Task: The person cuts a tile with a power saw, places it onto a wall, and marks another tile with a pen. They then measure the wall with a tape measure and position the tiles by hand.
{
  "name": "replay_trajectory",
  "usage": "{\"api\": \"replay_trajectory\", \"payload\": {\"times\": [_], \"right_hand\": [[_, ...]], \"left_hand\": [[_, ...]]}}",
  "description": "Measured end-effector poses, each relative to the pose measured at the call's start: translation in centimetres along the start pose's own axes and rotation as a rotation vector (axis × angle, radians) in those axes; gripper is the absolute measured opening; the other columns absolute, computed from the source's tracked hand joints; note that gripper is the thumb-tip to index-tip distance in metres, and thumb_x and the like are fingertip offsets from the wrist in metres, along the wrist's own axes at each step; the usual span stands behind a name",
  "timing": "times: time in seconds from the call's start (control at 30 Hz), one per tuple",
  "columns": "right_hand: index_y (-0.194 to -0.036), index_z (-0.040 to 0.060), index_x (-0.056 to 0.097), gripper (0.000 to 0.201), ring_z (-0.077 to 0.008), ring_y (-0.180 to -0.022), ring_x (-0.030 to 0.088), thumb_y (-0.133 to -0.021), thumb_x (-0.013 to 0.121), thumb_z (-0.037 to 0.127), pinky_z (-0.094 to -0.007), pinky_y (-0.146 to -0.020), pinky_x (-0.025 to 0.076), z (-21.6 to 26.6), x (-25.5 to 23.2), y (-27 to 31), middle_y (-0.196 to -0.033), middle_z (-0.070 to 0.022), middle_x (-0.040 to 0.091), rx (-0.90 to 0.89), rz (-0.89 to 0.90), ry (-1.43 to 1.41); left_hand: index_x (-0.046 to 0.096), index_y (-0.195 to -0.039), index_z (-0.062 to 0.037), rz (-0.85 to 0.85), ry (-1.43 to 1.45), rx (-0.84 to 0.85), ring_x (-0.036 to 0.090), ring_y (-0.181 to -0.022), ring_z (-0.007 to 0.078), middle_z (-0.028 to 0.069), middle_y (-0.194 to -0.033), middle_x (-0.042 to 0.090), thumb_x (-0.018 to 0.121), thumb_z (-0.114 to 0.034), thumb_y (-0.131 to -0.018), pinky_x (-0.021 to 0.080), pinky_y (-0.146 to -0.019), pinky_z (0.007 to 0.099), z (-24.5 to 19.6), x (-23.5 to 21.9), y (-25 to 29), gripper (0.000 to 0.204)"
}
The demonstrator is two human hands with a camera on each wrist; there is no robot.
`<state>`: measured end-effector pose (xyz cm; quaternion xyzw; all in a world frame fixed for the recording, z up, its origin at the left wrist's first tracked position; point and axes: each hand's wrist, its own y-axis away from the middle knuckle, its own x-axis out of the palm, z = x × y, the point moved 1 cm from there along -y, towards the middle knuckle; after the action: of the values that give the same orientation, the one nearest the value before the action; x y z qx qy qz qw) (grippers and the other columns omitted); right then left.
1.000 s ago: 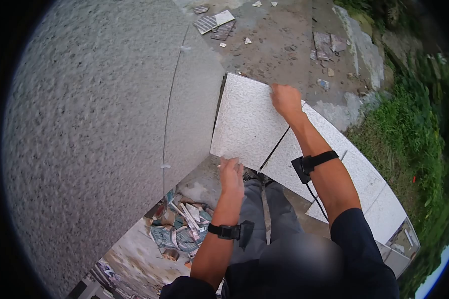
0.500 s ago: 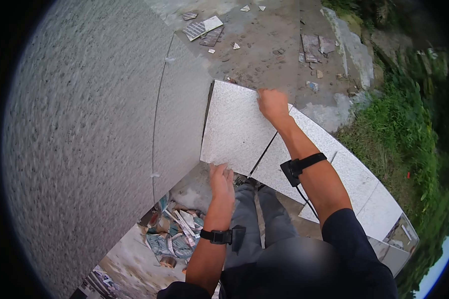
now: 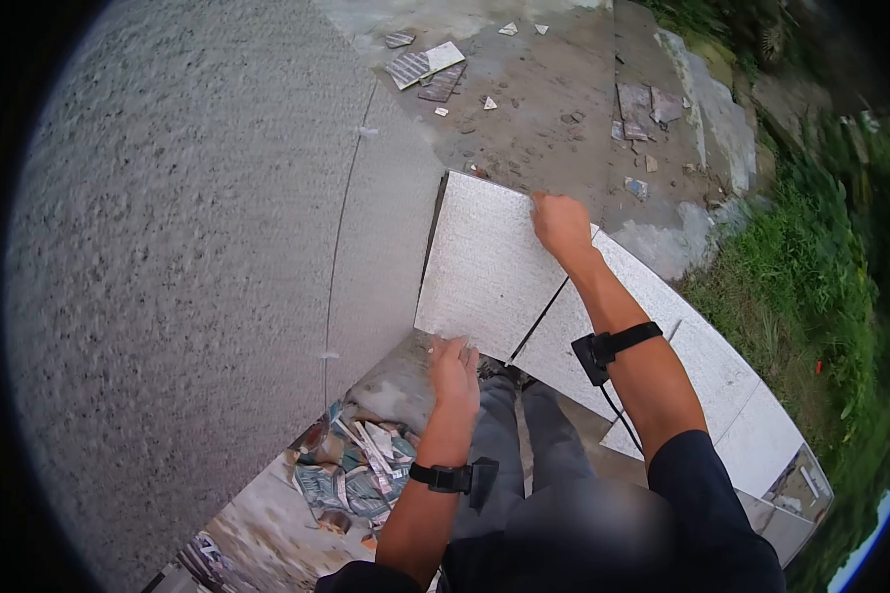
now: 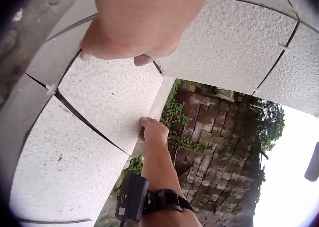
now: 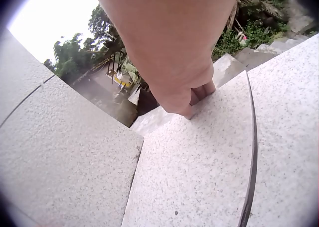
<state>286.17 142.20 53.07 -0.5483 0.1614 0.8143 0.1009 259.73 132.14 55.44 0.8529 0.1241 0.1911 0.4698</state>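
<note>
A pale speckled stone tile (image 3: 489, 262) caps the end of a low ledge, against a large grey textured wall (image 3: 237, 237). My right hand (image 3: 564, 227) grips the tile's far edge; in the right wrist view its thumb lies on top and its fingers curl over the edge (image 5: 199, 95). At the near edge is my left hand (image 3: 454, 374), its loosely extended fingers touching the tile by the wall-side corner. The left wrist view shows that hand (image 4: 142, 25) from close by, its fingertips at the border. A dark joint separates this tile from the neighbouring tile (image 3: 623, 316).
Broken tile pieces (image 3: 425, 67) lie on the dirty concrete beyond the ledge. Crumpled packaging and scraps (image 3: 356, 474) are heaped at the wall's foot, left of my legs (image 3: 554, 435). Green plants (image 3: 791, 267) grow along the right. White spacers (image 3: 368, 131) sit in the wall's joint.
The head view shifts left and then back right. Both hands stay at the same tile edges, with little movement relative to the tile.
</note>
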Motion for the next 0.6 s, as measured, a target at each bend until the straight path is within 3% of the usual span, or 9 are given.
{"api": "replay_trajectory", "payload": {"times": [0.2,0.27,0.5,0.6], "right_hand": [[-0.091,0.004,0.068,0.013,-0.0385,-0.079,0.069,-0.081,0.061,0.009,-0.0479,-0.07,0.054,-0.12,-0.02,-0.03,-0.081,-0.021,0.069,0.002,0.007,0.009],[-0.092,0.0041,0.068,0.013,-0.0385,-0.078,0.069,-0.081,0.061,0.009,-0.0479,-0.07,0.054,-0.1,-0.09,0.11,-0.081,-0.021,0.069,-0.001,-0.004,0.01],[-0.094,0.0054,0.066,0.016,-0.0403,-0.082,0.067,-0.084,0.063,0.017,-0.0502,-0.073,0.052,-0.31,0.14,-0.04,-0.083,-0.0215,0.068,0.052,0.041,-0.002],[-0.094,0.0056,0.066,0.016,-0.04,-0.082,0.067,-0.084,0.063,0.018,-0.0501,-0.074,0.052,-0.27,0.12,-0.03,-0.083,-0.0212,0.068,0.057,0.037,0.012]], "left_hand": [[-0.001,-0.156,-0.0055,0.018,-0.01,0.009,0.035,-0.136,0.0237,0.0115,-0.142,0.037,0.058,-0.006,-0.087,0.025,-0.115,0.0428,0.43,-0.51,-0.53,0.091],[0.001,-0.157,-0.0088,0.032,-0.001,0.01,0.037,-0.131,0.0275,0.0126,-0.143,0.033,0.064,-0.008,-0.083,0.032,-0.112,0.0434,0.46,-0.63,-0.63,0.097],[-0.001,-0.157,-0.0093,0.012,-0.032,-0.003,0.039,-0.128,0.0258,0.0129,-0.143,0.032,0.064,-0.009,-0.083,0.033,-0.111,0.0416,-0.02,0.11,-0.08,0.098],[0.0,-0.157,-0.0091,0.003,-0.023,0.015,0.044,-0.12,0.0231,0.0114,-0.136,0.038,0.064,-0.009,-0.083,0.034,-0.11,0.0415,0.14,-0.05,-0.31,0.098]]}}
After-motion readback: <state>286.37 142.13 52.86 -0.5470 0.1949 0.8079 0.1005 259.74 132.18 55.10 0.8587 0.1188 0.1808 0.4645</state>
